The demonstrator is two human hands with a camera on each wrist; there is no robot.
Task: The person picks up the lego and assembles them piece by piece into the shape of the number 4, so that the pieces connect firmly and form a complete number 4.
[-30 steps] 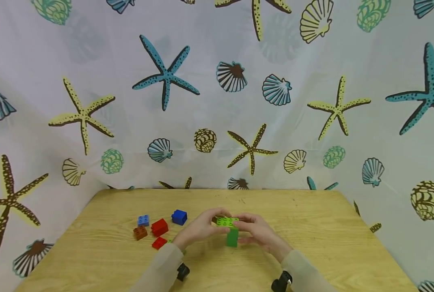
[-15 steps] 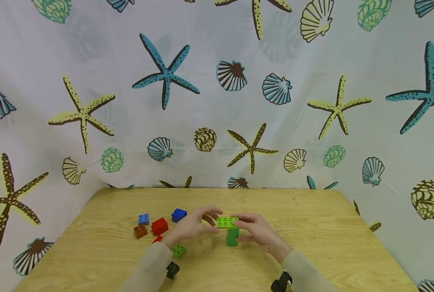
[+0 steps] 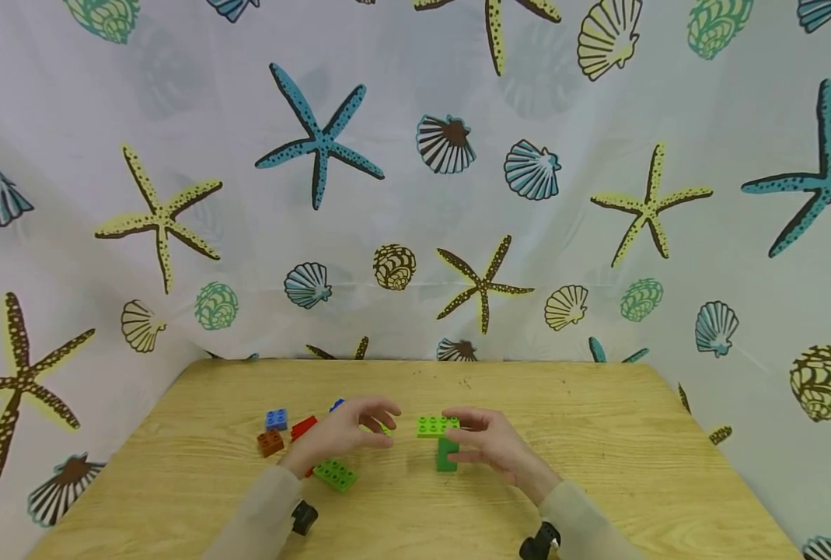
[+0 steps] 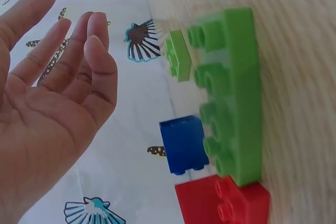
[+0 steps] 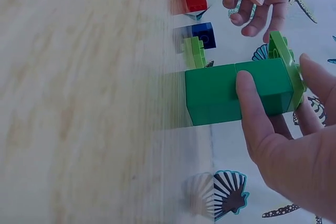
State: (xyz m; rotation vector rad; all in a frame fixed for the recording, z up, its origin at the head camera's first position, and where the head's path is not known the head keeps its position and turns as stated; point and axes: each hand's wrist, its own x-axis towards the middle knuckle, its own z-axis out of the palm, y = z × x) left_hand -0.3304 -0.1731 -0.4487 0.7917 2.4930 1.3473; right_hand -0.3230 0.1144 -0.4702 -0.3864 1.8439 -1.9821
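Observation:
My right hand point(image 3: 495, 447) holds a small stack. Two dark green blocks point(image 5: 210, 93) stand one on the other on the table, capped by a flat lime brick point(image 3: 429, 426) that juts out to the left. In the right wrist view the thumb lies against the upper dark green block, and the other fingers are partly hidden behind the stack. Left of the stack, my left hand point(image 3: 345, 429) hovers with loosely bent fingers and nothing in them. Under its wrist lies a long green brick point(image 4: 244, 98). A small lime brick point(image 4: 180, 56) is partly hidden behind that hand.
On the left of the wooden table point(image 3: 597, 435) sit a light blue brick point(image 3: 276, 418), an orange-brown brick point(image 3: 270, 442), a red brick point(image 3: 304, 426) and a dark blue brick point(image 4: 184, 144). A curtain printed with shells and starfish point(image 3: 320, 144) hangs behind.
My left hand has come off the stack and moved left, uncovering the long green brick while covering part of the dark blue and red ones. The right hand stays at the stack.

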